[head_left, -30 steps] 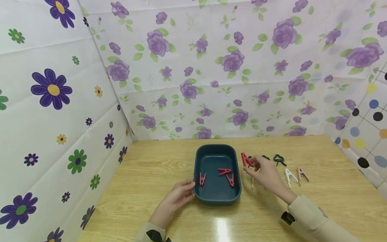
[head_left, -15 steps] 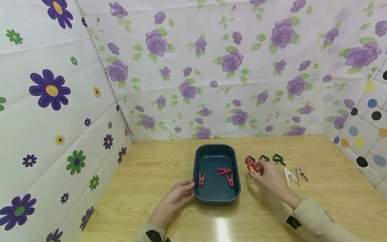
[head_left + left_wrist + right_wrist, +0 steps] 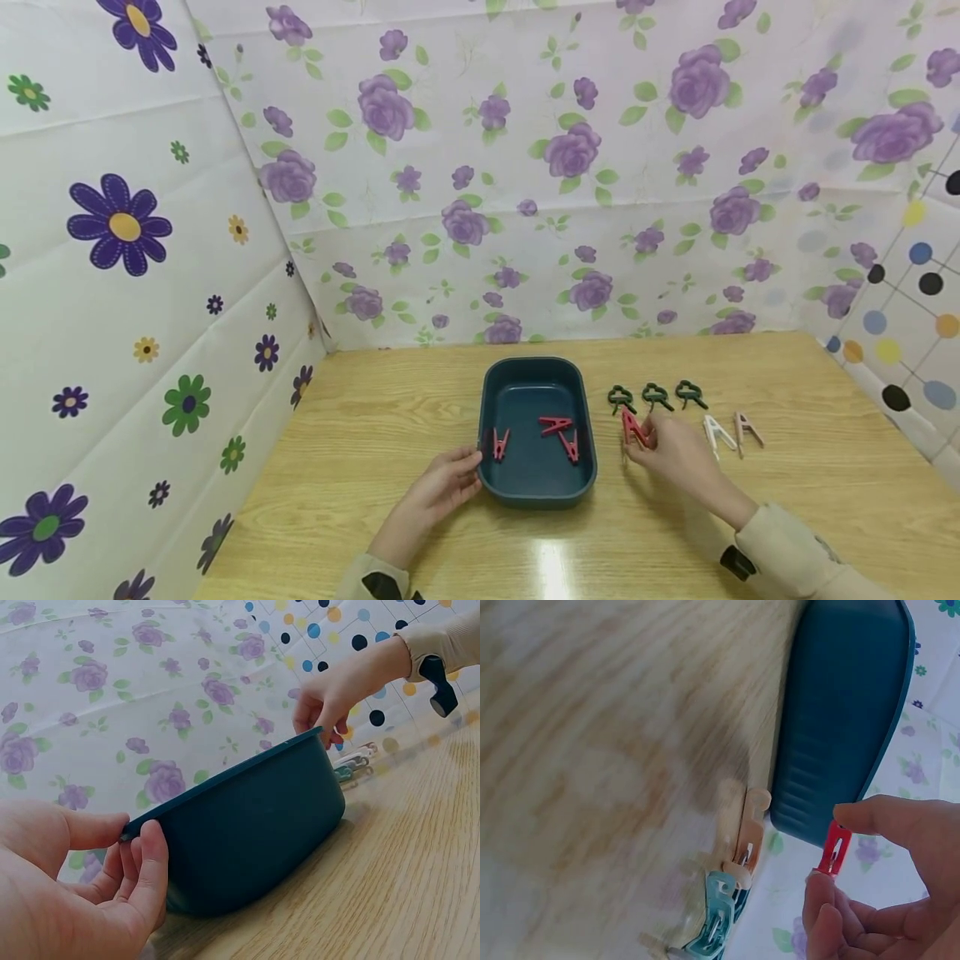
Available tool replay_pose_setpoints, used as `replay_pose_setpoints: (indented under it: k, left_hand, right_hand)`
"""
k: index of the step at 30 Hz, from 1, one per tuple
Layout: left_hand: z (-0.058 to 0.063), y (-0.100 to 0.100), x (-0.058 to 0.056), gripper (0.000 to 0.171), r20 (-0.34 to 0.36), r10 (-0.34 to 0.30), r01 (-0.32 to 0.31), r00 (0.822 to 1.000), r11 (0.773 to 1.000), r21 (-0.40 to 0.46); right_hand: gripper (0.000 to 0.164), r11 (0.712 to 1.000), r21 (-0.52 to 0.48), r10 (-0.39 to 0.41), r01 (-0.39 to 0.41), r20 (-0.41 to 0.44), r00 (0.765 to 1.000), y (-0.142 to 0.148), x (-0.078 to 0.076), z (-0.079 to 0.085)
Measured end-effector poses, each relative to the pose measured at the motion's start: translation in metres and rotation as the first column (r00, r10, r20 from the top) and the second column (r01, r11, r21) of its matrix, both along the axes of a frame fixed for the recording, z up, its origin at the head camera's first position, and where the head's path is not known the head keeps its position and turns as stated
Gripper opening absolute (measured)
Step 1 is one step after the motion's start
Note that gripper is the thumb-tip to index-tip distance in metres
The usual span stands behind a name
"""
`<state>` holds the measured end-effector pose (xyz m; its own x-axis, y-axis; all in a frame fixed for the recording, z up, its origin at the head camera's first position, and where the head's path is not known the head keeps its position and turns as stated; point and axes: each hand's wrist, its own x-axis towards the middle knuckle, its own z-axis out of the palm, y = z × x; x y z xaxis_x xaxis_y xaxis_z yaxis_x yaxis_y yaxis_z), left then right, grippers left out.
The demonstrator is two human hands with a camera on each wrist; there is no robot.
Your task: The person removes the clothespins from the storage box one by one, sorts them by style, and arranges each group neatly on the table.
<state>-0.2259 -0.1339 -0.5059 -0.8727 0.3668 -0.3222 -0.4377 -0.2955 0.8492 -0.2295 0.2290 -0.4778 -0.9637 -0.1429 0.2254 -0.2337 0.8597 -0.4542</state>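
A dark teal basin [image 3: 537, 492] stands on the table with three red clothespins [image 3: 556, 426] lying inside. My left hand [image 3: 444, 486] holds its left rim; in the left wrist view the thumb lies on the rim [image 3: 225, 776] and the fingers press the outer wall. Right of the basin, my right hand [image 3: 675, 454] pinches another red clothespin [image 3: 633, 427] between thumb and fingers. In the right wrist view that red clothespin [image 3: 834, 847] is near a peach clothespin [image 3: 750, 832] and a teal clothespin [image 3: 716, 911], which are on the table.
Behind my right hand is a row of dark green cloud-shaped clips [image 3: 656, 396]. A white clothespin [image 3: 718, 433] and a pinkish clothespin [image 3: 747, 431] lie to its right. Flowered sheets [image 3: 465, 225] border the wooden table [image 3: 375, 400] at the back and left.
My right hand has moved right and nearer to me with the red clothespin, away from the basin's edge, uncovering the green clips. My left hand stays on the rim.
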Motion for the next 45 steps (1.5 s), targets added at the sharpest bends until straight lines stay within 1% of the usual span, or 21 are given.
replay_pose_setpoints:
  k: [4,8,14,16,20,23,31,37,40,45]
  left_hand:
    - [0.0,0.0,0.001,0.01,-0.003,0.0,0.0,1.0,1.0,-0.002]
    - [-0.001,0.0,0.001,0.012,-0.005,-0.005,0.005,1.0,1.0,-0.001]
    - [0.0,0.0,0.002,0.011,-0.002,0.006,-0.006,1.0,1.0,0.004]
    - [-0.001,0.0,0.001,0.009,0.0,0.008,-0.008,1.0,1.0,0.006]
    - [-0.002,0.0,0.001,0.008,0.008,0.007,-0.007,1.0,1.0,0.006]
    - [-0.003,-0.001,0.001,0.011,0.009,0.003,-0.003,1.0,1.0,0.01]
    - [-0.002,-0.001,0.001,0.016,-0.016,-0.011,0.011,1.0,1.0,0.014]
    - [-0.002,0.001,0.001,0.021,-0.014,-0.009,0.009,1.0,1.0,0.01]
    - [-0.002,0.001,0.001,0.021,-0.013,-0.004,0.004,1.0,1.0,0.006]
    - [-0.002,0.001,0.001,0.022,-0.013,-0.003,0.003,1.0,1.0,0.006]
  right_hand:
    - [0.027,0.999,0.029,-0.014,0.013,0.019,1.0,0.001,0.005,-0.002]
    - [0.027,0.999,0.048,-0.019,0.015,0.077,0.997,0.002,0.01,-0.003]
    - [0.025,0.999,0.042,-0.009,0.003,0.132,0.991,0.004,0.016,-0.005]
    - [0.026,0.999,0.042,-0.004,-0.002,0.15,0.989,0.005,0.017,-0.006]
    - [0.027,0.999,0.028,0.009,-0.015,0.205,0.979,0.006,0.021,-0.008]
    - [0.026,1.0,0.02,0.011,-0.017,0.237,0.971,0.006,0.025,-0.01]
    - [0.026,0.999,0.03,0.01,-0.019,0.269,0.963,0.004,0.031,-0.017]
    - [0.035,0.999,0.02,0.025,-0.032,0.293,0.956,0.005,0.032,-0.018]
    - [0.037,0.999,0.027,0.035,-0.044,0.27,0.962,0.006,0.03,-0.015]
    - [0.034,0.998,0.038,0.039,-0.048,0.216,0.976,0.004,0.025,-0.004]
